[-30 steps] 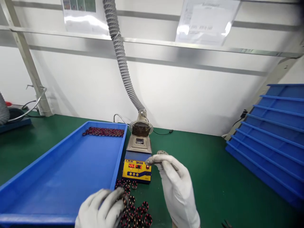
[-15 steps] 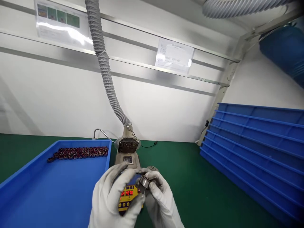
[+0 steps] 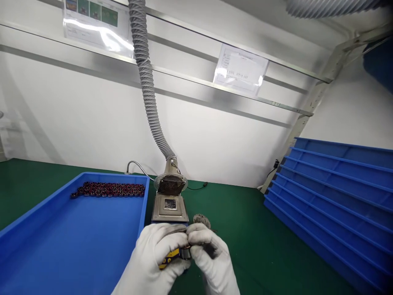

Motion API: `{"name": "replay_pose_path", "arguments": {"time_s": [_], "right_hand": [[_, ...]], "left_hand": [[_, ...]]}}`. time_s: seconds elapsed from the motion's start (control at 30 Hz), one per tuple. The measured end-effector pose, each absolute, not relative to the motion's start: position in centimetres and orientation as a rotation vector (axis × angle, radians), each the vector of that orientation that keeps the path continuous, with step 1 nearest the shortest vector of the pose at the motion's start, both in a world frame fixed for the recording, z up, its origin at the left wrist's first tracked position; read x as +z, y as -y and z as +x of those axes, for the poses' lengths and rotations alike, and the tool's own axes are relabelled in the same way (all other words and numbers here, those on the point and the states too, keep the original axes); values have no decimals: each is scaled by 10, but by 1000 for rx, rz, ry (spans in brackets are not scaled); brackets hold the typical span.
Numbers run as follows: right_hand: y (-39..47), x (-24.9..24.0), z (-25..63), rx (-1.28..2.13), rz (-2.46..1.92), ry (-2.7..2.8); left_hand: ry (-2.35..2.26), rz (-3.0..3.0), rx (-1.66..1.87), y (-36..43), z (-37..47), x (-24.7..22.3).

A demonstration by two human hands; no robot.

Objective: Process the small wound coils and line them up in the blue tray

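- One broad green tabletop (image 3: 276, 254) spreads out beneath my work, and over on my right leans a big stack of blue trays (image 3: 331, 196), well apart from my elbows' line.
- Next down: the open blue tray (image 3: 92, 237) on my left, its near side wall running close by my left hand; that raised edge is what I'd have to lift over.
- Overhead comes the ribbed grey hose (image 3: 149, 94), dropping to a hood (image 3: 170, 180) behind the metal-topped unit (image 3: 170, 207); this stands straight ahead and blocks a direct reach forward.
- Now my gloved hands, fingertips together in front of that unit: left hand (image 3: 153, 254) with fingers above and thumb below, right hand (image 3: 211, 256) pinching from the other side, both closed on one little part.
- Just beyond my right fingers sits a round, mottled disc (image 3: 202, 220), easy to brush with a knuckle.
- Smaller yet, dark rings (image 3: 113, 189) crowd the tray's far end, packed side by side.
- And the tiny star, the shiny metal piece (image 3: 185, 253), mostly hidden between my fingertips: light and stiff, I'd judge, maybe slippery through gloves. Best held by its outer band; whether its covered side is delicate, I can't tell.
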State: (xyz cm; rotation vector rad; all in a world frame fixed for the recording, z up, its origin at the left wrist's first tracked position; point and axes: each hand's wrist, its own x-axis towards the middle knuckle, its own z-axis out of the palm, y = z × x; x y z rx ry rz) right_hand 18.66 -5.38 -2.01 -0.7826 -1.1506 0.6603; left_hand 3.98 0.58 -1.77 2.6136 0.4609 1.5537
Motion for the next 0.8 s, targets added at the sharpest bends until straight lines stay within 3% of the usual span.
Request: {"name": "replay_pose_path", "arguments": {"time_s": [0.2,0.33,0.6,0.8], "right_hand": [[53,-16,170,1032,-554,749],[55,-11,168,1101,-656,769],[61,-13,181,711,-575,593],[69,-2,195,783,-538,396]], "left_hand": [[-411,2649,1695,-8,44,-24],[-408,2678,1736,-10,47,-28],[-246,2759,1800,14,99,-51],[-93,2787,1460,49,126,-72]]}}
